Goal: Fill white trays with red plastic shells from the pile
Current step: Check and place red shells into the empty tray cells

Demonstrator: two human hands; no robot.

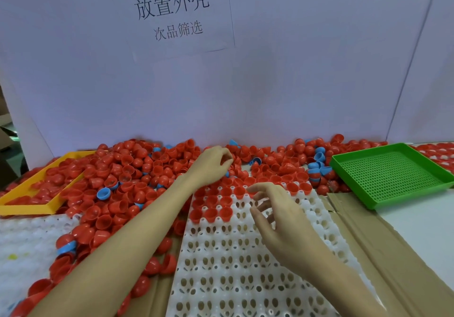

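Observation:
A big pile of red plastic shells (137,169) spreads along the back wall and the left side, with a few blue shells mixed in. A white tray (235,262) with oval sockets lies in front of me; its far rows hold several red shells (216,203). My left hand (211,164) reaches over the tray's far edge into the pile, fingers curled together; whether it holds a shell is hidden. My right hand (275,208) hovers over the tray's upper right part with its fingers spread and nothing in them.
A yellow tray (32,209) partly buried in shells lies at the left. A green perforated tray (390,174) stands at the right. Another white tray (22,248) lies at the lower left. Cardboard (383,248) lies under the main tray. A paper sign (172,14) hangs on the wall.

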